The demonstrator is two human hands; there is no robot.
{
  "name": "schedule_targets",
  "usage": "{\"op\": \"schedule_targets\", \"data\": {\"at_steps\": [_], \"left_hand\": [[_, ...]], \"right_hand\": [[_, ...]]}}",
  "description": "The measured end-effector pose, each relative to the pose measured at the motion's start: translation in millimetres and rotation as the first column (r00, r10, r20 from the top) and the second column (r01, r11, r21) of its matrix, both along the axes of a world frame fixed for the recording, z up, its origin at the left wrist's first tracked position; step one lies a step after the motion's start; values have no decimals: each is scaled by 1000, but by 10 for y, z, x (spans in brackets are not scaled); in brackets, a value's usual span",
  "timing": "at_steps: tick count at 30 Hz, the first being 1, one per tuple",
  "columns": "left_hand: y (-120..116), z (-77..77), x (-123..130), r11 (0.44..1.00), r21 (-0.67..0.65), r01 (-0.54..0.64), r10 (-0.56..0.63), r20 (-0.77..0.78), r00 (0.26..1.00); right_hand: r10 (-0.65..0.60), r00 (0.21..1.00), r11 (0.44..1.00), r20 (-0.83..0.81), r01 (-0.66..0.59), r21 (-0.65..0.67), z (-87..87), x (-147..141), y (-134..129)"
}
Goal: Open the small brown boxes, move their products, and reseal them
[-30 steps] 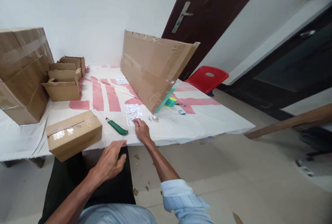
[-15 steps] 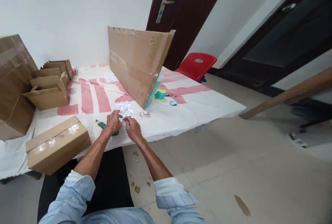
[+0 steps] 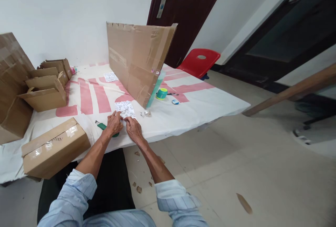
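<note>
The left hand (image 3: pixel 114 123), a second ago hovering off the near edge of the worktop (image 3: pixel 189 123), is now reaching over it beside the right hand (image 3: pixel 133 129). Both are bending their fingers at the near edge of the patterned sheet (image 3: pixel 126 107), which is lying on the worktop; whether either is pinching it, one cannot tell. The green cutter (image 3: pixel 100 125) is lying partly hidden by the left hand, near a taped carton (image 3: pixel 59 150)

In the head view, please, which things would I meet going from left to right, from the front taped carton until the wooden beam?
Front taped carton, left hand, right hand, green-and-yellow round object, red chair, wooden beam.
</note>
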State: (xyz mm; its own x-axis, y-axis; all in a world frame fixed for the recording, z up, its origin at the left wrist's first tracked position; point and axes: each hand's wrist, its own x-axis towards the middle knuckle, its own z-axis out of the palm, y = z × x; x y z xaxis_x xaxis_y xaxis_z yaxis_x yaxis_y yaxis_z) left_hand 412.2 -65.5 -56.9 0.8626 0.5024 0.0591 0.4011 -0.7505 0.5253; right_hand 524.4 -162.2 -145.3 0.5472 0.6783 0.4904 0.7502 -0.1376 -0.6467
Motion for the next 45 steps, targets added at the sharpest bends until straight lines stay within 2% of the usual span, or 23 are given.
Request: {"op": "schedule_targets", "data": {"at_steps": [8, 15, 21, 24, 27, 29, 31, 32, 34, 36, 38, 40, 42, 45], "left_hand": [[-4, -13, 33, 1000, 22, 15, -14, -50, 999], [3, -5, 38, 1000, -7, -3, 2, -40, 999], [-55, 201, 20, 999, -17, -29, 30, 87, 996], [-218, 361, -143, 998, -7, -62, 62, 205, 977], [-543, 578, -566, 999, 11, -37, 31, 363, 931], [-800, 776, -975, 998, 57, -15, -11, 439, 898], [-999, 1004, -1446, 987, 145, -71, -17, 530, 848], [-1053, 1116, -1700, 973, 192, -127, -8, 579, 815], [-1041, 1291, -2238, 917, 243, -315, 86, 652, 754], [-882, 1352, -2794, 817, 228, -529, 232, 710, 665], [-635, 1273, -3311, 766, 103, -635, 368, 739, 564], [-380, 1080, -3726, 777, -91, -623, 498, 696, 518], [-185, 830, -3992, 814, -266, -516, 565, 568, 598], [-47, 469, -4105, 822, -426, -377, 543, 393, 742]], "right_hand": [[-23, 999, 999, -47, 25, 46, 5, -12, -11], [-110, 987, 984, -121, 126, 128, 2, 10, -51], [-164, 977, 969, -139, 186, 160, -8, 16, -45], [-179, 975, 965, -133, 200, 171, -16, 21, -50], [-191, 972, 958, -136, 215, 188, -25, -2, -81], [-199, 970, 953, -142, 225, 201, -29, -27, -115], [-198, 969, 952, -145, 225, 209, -28, -49, -149], [-192, 971, 953, -145, 219, 210, -23, -60, -165], [-186, 972, 953, -141, 213, 214, 12, -98, -188], [-189, 973, 948, -131, 216, 234, 97, -184, -197], [-168, 979, 943, -120, 195, 271, 248, -345, -178], [-89, 989, 947, -119, 121, 298, 454, -585, -121], [32, 988, 957, -149, 12, 290, 674, -876, -26], [246, 935, 954, -254, -189, 231, 919, -1301, 144]]}}
